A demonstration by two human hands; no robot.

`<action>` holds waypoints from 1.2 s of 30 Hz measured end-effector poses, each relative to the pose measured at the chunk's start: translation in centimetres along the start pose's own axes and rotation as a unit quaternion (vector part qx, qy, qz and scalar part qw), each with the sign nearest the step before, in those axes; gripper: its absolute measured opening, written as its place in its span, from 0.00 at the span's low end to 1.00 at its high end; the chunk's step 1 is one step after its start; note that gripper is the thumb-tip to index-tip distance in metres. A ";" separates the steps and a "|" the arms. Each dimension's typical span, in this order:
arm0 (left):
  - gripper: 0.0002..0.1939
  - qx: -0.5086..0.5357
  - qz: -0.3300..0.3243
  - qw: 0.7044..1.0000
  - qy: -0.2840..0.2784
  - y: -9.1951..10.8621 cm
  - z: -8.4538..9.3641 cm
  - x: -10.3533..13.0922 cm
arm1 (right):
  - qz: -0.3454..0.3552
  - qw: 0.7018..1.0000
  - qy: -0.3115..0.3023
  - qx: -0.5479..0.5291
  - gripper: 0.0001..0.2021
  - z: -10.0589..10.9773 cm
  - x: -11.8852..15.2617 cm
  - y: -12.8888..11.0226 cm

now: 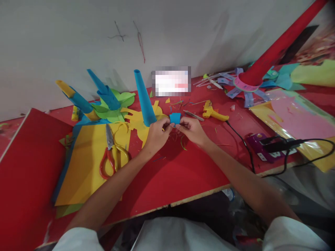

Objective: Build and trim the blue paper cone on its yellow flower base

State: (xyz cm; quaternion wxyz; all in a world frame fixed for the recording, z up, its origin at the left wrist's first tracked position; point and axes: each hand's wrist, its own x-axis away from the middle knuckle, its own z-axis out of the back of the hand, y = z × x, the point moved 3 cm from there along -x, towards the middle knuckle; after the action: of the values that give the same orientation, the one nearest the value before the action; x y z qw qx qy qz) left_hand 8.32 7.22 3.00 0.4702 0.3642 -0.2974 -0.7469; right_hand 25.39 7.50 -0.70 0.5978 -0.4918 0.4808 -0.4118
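Note:
A small blue paper piece [175, 118] is held up between both hands over the red table. My left hand [158, 131] pinches its left lower edge, and my right hand [192, 129] pinches the right lower edge. Just behind my left hand a tall blue paper cone [144, 99] stands on a yellow paper cutout [136, 122]. To the right of the hands lie a pair of tweezers [194, 115] and a yellow glue gun [215, 113] with a black cable.
Scissors [111, 153] rest on yellow paper sheets [81, 157] at left. Blue and green paper cones [111, 99] stand behind them. A purple power strip [264, 148], plastic-wrapped paper [295, 115] and a big red cone [277, 52] are at right. Paper scraps lie around the hands.

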 end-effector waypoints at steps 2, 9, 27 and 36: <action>0.15 -0.010 -0.002 1.000 0.001 0.1 0.0 0.1 | 0.000 1.000 0.001 -0.001 0.23 0.0 0.0 0.0; 0.15 -0.043 -0.009 0.999 -0.005 -0.1 0.0 0.0 | -0.011 1.000 -0.010 -0.001 0.24 -0.1 0.0 0.0; 0.17 -0.054 -0.034 0.998 -0.001 0.7 -0.3 0.4 | -0.060 0.997 -0.037 -0.028 0.28 -0.7 0.8 -0.9; 0.17 -0.071 -0.060 0.995 -0.032 1.0 0.0 0.1 | -0.088 0.992 -0.007 -0.087 0.28 -1.0 0.7 -0.3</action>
State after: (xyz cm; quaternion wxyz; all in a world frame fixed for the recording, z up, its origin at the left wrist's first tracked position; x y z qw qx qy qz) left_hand 8.78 6.78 3.77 0.4390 0.3230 -0.2363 -0.8044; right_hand 24.58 6.58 -0.59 0.5180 -0.5851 0.4653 -0.4158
